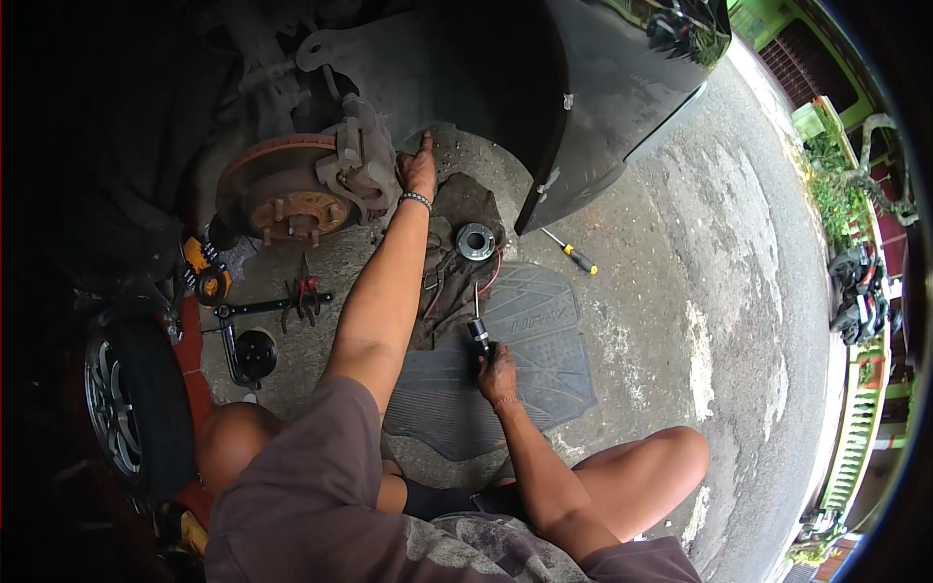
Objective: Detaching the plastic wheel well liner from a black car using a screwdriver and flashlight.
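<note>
My left hand (418,169) is stretched out to the outer side of the brake caliper (368,157), thumb raised. Its fingers are partly hidden, so whether they grip the caliper is unclear. The caliper sits over a rusty brake disc (240,171) with its hub (299,211) and studs bare. In my right hand (498,375) is a screwdriver (477,328), its shaft pointing away from me over a dark, dirty cloth (459,197). A round metal ring (475,242) with a central hole lies on that cloth, close to a red wire (494,273).
A ribbed rubber car mat (510,364) lies before me. Red-handled pliers (306,291) rest across a dark bar (262,306), near a round black part (255,355). A removed wheel (146,415) stands left. Another screwdriver (579,259) lies below the car's bumper (583,131).
</note>
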`<state>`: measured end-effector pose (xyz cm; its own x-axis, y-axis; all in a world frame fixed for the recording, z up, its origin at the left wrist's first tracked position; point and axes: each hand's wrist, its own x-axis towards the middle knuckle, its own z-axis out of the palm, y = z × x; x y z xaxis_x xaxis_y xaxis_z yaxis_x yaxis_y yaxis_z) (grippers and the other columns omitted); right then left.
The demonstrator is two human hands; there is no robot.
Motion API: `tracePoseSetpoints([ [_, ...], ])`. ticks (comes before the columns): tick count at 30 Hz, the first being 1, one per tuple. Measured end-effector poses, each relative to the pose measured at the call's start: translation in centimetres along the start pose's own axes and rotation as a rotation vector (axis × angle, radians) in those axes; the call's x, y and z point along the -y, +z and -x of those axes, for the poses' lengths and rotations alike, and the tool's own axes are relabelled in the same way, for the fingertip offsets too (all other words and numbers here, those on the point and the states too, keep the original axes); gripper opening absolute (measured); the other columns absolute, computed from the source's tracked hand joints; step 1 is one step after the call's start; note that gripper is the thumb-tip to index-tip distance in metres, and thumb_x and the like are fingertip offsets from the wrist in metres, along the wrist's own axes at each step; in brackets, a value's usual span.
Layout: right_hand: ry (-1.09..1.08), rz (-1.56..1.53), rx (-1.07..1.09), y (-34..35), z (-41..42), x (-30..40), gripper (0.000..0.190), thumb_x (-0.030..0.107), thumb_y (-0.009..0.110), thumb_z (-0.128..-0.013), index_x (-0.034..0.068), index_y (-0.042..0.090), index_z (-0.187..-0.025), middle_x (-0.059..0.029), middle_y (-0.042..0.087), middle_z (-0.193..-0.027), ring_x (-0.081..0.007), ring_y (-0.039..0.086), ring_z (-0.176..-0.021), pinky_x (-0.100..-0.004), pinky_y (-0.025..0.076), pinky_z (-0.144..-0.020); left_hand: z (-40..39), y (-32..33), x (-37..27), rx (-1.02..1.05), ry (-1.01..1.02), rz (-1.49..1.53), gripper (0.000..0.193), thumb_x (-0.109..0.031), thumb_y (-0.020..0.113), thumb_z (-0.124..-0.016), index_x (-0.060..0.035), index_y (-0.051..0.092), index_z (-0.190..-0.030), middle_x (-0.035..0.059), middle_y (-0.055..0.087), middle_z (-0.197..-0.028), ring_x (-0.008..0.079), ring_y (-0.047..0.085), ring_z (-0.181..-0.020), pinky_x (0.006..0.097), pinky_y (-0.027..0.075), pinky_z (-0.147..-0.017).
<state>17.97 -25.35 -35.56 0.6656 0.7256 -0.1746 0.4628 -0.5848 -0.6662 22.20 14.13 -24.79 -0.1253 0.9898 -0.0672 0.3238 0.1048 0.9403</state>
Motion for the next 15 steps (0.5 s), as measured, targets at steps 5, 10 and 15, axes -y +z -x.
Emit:
tracePoseSetpoints([
  [5, -0.088, 0.106, -0.081, -2.7, -6.7, -4.7, 0.026, 0.000, 0.059, -0.083, 0.000, 0.054, -0.110, -0.0259, 0.057, -0.106, -0.0463, 0.056, -0.104, -0.0491, 0.048, -0.089, 2.9, 0.5, -2.2, 0.268, -0.489, 0.284, 0.092, -0.062, 0.062, -0.085, 0.0093, 0.044, -0.139, 0.0250, 0.039, -0.151, 0.0351, 0.039, -0.139, 0.0413, 0.031, -0.115],
  [10, -0.196, 0.184, 0.082, 0.0, -12.7, 0.4, 0.026, 0.003, 0.054, -0.085, 0.000, 0.056, -0.111, -0.0235, 0.058, -0.113, -0.0425, 0.056, -0.109, -0.0473, 0.048, -0.092, -5.2, -2.4, 4.0, -0.120, -0.101, 0.100, 0.087, -0.059, 0.057, -0.089, 0.0091, 0.043, -0.141, 0.0224, 0.038, -0.153, 0.0377, 0.039, -0.138, 0.0384, 0.030, -0.114],
  [15, -0.141, 0.398, 0.154, -0.6, -12.6, -3.3, 0.032, 0.006, 0.057, -0.086, -0.001, 0.056, -0.117, -0.0247, 0.056, -0.121, -0.0452, 0.054, -0.112, -0.0477, 0.044, -0.099, 0.9, -1.3, 4.7, -0.072, -0.103, 0.240, 0.084, -0.053, 0.063, -0.089, 0.0095, 0.043, -0.141, 0.0226, 0.039, -0.152, 0.0376, 0.041, -0.136, 0.0387, 0.030, -0.114],
])
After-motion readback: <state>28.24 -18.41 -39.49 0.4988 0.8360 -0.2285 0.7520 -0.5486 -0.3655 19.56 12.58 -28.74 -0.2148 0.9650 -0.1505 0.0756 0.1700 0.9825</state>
